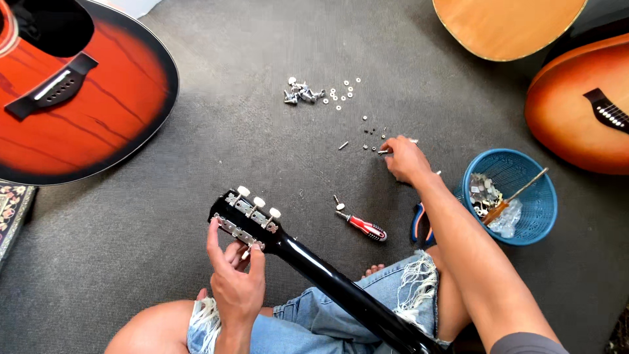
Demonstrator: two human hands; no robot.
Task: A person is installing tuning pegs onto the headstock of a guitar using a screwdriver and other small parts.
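While the left hand (234, 278) grips the black guitar headstock (246, 216), the right hand (405, 159) pinches small screws (373, 134) beyond the screwdriver (362, 225).

Grey carpet floor (216, 151) (evenly lit), patterned rug (12, 210) corner.
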